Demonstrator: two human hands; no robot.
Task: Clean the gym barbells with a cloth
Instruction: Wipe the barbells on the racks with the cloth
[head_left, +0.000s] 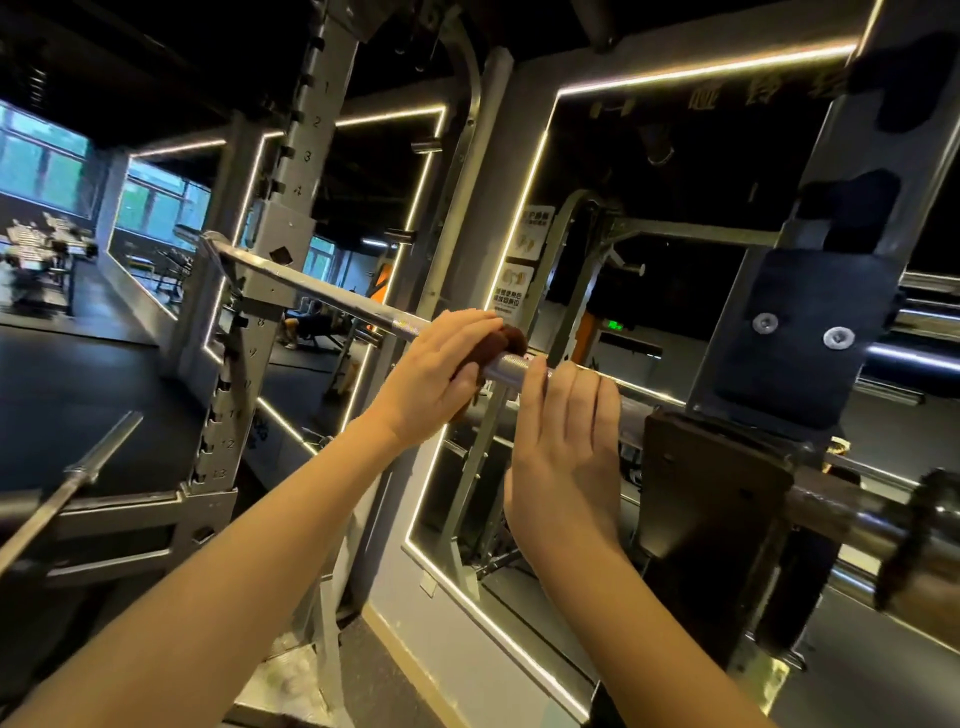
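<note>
A: Left hand (431, 374)?
B: Curled over the brown cloth (511, 338), clamping it round the barbell (322, 286) shaft. Knuckles on top, thumb on the near side.
A: Right hand?
B: Right hand (566, 441) is flat and holds nothing. Fingers (556, 395) are straight, pointing up, laid against the near side of the same shaft, just right of the cloth. Pressing or only touching, can't tell.
A: Bar axis?
B: It runs far-left to near-right, across both hands. The far end sits by the numbered rack upright (306, 171). The near end passes a black bracket (711, 493) to the sleeve (852, 519) at the right edge.
A: So which way does the wipe go?
B: My read: along that axis. The cloth is about mid-shaft, with a long bare stretch to its far left. The shorter stretch to its right is blocked by the right hand. The left hand has the cloth, so it would do the sliding, and the right probably steadies.
A: Arm pose?
B: Both forearms reach up and forward from the near bottom edge. The left wrist is bent over the bar.
A: Anything else?
B: Second bar (78, 473) low left, well apart, no hand on it.
</note>
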